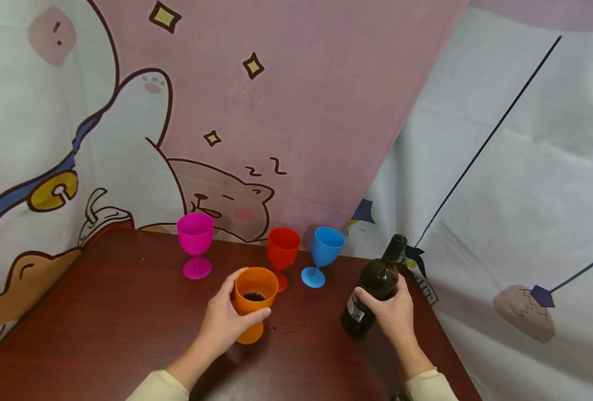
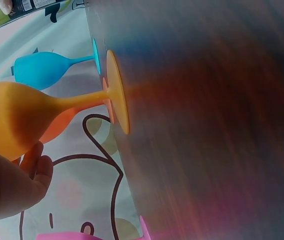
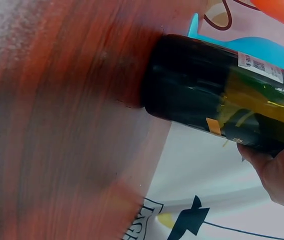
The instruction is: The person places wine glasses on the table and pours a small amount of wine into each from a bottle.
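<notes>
My left hand (image 1: 221,320) grips an orange goblet (image 1: 256,278) by its bowl, thumb along the near side. Dark liquid shows inside it. The goblet's round foot (image 2: 117,92) is at the tabletop; whether it touches, I cannot tell. Around a dark green wine bottle (image 1: 379,277) my right hand (image 1: 399,314) has its thumb and fingers. The bottle leans slightly, its uncapped neck toward the back right; a white label (image 3: 260,67) is on its side. Its base is at or close to the table. Behind the orange goblet stands a red goblet (image 1: 283,250), partly hidden.
A blue goblet (image 1: 326,248) stands upright between the red one and the bottle. Farther left is a magenta goblet (image 1: 195,234). Small wet spots (image 1: 293,329) mark the brown table (image 1: 101,312). A printed cloth (image 1: 316,111) hangs along the table's back and right edges.
</notes>
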Demonstrator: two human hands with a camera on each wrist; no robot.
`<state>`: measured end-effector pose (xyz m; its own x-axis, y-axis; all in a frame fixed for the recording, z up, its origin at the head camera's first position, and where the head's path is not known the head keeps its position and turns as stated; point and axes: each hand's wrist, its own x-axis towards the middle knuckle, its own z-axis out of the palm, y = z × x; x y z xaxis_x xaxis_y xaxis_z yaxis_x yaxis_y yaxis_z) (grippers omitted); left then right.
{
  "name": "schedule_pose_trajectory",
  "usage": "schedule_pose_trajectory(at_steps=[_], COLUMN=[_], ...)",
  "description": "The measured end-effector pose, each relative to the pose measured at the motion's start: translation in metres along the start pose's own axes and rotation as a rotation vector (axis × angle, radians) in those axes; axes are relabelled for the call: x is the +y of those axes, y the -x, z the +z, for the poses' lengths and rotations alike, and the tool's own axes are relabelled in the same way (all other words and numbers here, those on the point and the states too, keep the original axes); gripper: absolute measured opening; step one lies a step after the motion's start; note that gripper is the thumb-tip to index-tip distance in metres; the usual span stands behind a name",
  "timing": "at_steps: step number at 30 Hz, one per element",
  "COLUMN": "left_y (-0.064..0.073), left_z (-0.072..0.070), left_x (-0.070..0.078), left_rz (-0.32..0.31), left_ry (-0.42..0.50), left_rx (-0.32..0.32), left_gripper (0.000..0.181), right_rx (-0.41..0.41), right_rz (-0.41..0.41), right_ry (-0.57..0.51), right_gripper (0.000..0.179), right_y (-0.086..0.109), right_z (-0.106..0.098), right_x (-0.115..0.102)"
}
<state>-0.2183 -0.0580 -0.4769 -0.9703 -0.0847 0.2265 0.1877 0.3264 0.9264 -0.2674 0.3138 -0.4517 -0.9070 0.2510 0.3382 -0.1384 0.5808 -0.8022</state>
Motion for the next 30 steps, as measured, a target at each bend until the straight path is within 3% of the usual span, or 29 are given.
schedule_pose_trajectory(at_steps=[8, 18, 22, 30], left_y=[-0.003, -0.008, -0.019, -0.055], left_z=[0.003, 0.008, 0.01, 0.011], left_x=[-0.001, 0.001, 0.001, -0.001], left_rz=[0.003, 0.003, 0.001, -0.01], left_ry=[-0.001, -0.014, -0.014, -0.028], left_rx=[-0.011, -0.024, -0.025, -0.001], left_gripper=[0.097, 0.097, 0.098, 0.097], right_rx=[0.01, 0.006, 0.0, -0.012], right_rz=[0.04, 0.033, 0.03, 0.025], right_ry=[0.048, 0.055, 0.05, 0.023], right_gripper=[0.09, 0.093, 0.092, 0.092], right_y=[0.004, 0.006, 0.007, 0.006], right_z=[-0.005, -0.005, -0.005, -0.004], right_x=[0.006, 0.012, 0.012, 0.009])
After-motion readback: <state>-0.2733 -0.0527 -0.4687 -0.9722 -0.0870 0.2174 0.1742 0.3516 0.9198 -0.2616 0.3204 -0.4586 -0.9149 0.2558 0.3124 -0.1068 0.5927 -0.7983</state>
